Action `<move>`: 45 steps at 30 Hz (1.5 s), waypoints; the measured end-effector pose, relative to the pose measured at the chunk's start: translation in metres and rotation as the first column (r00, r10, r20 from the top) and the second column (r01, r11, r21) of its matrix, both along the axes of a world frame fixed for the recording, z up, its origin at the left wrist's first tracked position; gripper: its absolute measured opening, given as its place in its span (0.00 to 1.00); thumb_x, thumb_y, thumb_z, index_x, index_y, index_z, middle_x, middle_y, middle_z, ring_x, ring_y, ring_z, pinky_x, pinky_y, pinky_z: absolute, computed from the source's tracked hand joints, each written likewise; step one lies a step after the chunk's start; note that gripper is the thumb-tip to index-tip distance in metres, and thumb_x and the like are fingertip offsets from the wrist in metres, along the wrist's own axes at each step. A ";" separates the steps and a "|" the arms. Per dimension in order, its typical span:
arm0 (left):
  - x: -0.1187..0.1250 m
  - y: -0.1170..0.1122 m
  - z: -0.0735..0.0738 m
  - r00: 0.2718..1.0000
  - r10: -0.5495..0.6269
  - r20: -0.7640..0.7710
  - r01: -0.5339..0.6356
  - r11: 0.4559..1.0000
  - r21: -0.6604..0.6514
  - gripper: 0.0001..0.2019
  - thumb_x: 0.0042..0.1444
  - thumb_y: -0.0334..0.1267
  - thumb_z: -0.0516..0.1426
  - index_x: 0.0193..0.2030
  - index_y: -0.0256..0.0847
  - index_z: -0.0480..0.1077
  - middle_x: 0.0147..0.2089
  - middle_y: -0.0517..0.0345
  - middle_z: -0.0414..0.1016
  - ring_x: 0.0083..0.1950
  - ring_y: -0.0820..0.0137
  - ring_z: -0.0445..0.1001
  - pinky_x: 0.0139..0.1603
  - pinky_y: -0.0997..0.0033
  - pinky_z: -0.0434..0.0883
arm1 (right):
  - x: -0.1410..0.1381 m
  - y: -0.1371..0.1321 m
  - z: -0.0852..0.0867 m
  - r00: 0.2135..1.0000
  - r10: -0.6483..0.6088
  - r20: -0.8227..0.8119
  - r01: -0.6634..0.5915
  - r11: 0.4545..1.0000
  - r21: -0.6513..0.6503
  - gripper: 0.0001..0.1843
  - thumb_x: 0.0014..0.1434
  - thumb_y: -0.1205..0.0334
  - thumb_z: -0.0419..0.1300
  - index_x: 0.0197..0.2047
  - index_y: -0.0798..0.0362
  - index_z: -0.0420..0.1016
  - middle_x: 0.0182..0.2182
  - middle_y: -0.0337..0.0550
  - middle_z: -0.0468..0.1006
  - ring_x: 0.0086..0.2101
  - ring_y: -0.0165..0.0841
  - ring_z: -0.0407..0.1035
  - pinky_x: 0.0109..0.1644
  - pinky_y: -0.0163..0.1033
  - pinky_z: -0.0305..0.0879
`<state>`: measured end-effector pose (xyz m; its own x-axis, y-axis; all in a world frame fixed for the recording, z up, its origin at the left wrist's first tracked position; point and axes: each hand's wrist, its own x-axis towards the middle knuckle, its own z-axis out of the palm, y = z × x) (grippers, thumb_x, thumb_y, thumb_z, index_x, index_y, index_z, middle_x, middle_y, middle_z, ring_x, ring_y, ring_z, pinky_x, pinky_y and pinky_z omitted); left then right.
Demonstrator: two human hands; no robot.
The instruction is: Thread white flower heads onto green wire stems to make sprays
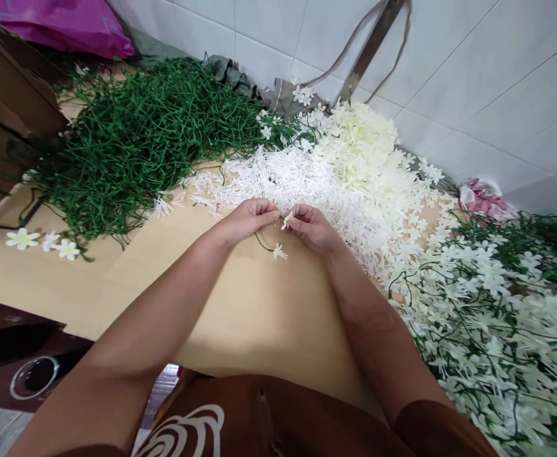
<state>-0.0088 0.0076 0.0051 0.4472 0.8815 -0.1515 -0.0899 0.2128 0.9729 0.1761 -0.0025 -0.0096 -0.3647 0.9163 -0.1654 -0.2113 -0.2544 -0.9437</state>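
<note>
My left hand (pixel 252 221) pinches a thin green artificial flower stem (pixel 261 242) between thumb and fingertips. One branch of that stem curves down below the hand and ends in a small white flower (pixel 279 252). Close beside it, my right hand (pixel 312 227) has its thumb and forefinger closed on a small white flower piece (pixel 286 220) at the stem's other tip. The fingertips of both hands nearly meet, and they partly cover the joint. Just beyond the hands lies a heap of thin white stamens (pixel 278 176).
Green stems (pixel 164 133) are piled at the back left, cream petals (pixel 361 143) at the back right. Many assembled white flowers (pixel 507 330) lie at right. Loose flowers (pixel 23 238) rest on the cardboard surface (pixel 164 279). A cardboard box (pixel 6 95) stands left; a tiled wall (pixel 473 95) closes the back.
</note>
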 end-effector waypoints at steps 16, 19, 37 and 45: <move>0.007 0.004 -0.005 0.987 0.077 -0.141 -0.063 0.992 0.105 0.14 0.39 0.44 0.67 0.25 0.37 0.69 0.23 0.65 0.67 0.28 0.76 0.63 0.32 0.74 0.59 | -0.005 0.005 -0.001 1.000 -0.012 0.012 0.011 1.000 0.023 0.23 0.35 0.53 0.78 0.27 0.53 0.71 0.23 0.33 0.76 0.26 0.24 0.72 0.35 0.32 0.70; 0.008 0.004 -0.003 0.985 0.086 -0.149 -0.068 0.991 0.119 0.16 0.39 0.47 0.66 0.25 0.37 0.69 0.24 0.63 0.69 0.28 0.76 0.64 0.32 0.73 0.60 | -0.005 0.006 0.000 1.000 -0.015 0.007 0.015 1.000 0.013 0.24 0.34 0.52 0.78 0.26 0.53 0.71 0.22 0.32 0.76 0.25 0.24 0.72 0.34 0.32 0.70; 0.012 0.002 -0.005 0.985 0.090 -0.144 -0.077 0.993 0.092 0.12 0.36 0.43 0.63 0.22 0.38 0.67 0.20 0.65 0.64 0.25 0.77 0.59 0.29 0.74 0.56 | -0.007 0.007 -0.006 0.995 -0.037 0.091 0.023 0.987 0.159 0.24 0.32 0.53 0.78 0.24 0.53 0.69 0.22 0.32 0.74 0.25 0.24 0.67 0.32 0.32 0.63; 0.010 0.003 -0.002 0.994 0.079 -0.077 -0.074 0.995 0.061 0.18 0.32 0.45 0.68 0.21 0.38 0.65 0.19 0.68 0.62 0.25 0.79 0.57 0.28 0.75 0.54 | -0.016 0.003 -0.006 0.969 -0.163 0.186 0.116 0.964 0.240 0.26 0.34 0.43 0.75 0.23 0.52 0.68 0.20 0.32 0.69 0.24 0.24 0.62 0.30 0.34 0.59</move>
<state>0.0012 0.0108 0.0026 0.3666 0.9210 -0.1316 -0.0258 0.1514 0.9881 0.1603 0.0005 -0.0154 -0.2111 0.9774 -0.0059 -0.0282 -0.0122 -0.9995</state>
